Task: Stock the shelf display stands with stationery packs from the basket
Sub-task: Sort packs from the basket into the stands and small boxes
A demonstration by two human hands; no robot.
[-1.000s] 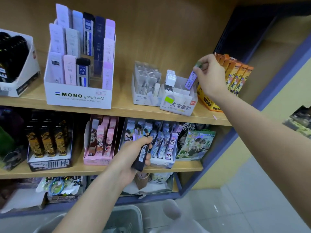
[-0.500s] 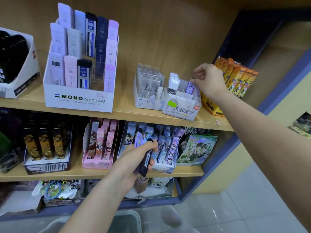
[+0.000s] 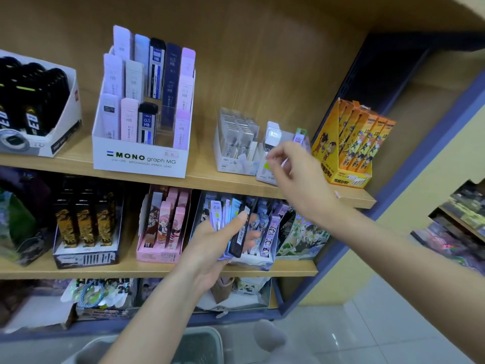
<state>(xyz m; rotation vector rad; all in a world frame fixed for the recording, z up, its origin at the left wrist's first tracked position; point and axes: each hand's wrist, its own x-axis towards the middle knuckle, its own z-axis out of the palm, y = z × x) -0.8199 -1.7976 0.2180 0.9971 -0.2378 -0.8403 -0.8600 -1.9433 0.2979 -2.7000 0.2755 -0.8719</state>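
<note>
shelf [image 3: 204, 177], purple pack [image 3: 299, 137] in box [image 3: 263, 177], left hand [image 3: 210, 248] grips black pack [image 3: 240, 237], right hand [image 3: 296, 179] spread

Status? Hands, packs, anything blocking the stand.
Left grip holding black pack. Right grip loose, looks empty, before small white stand. Purple pack upright in that stand. Nothing else in the way.

Even, bright light; soft motion blur; wide-angle bending at edges.
</note>
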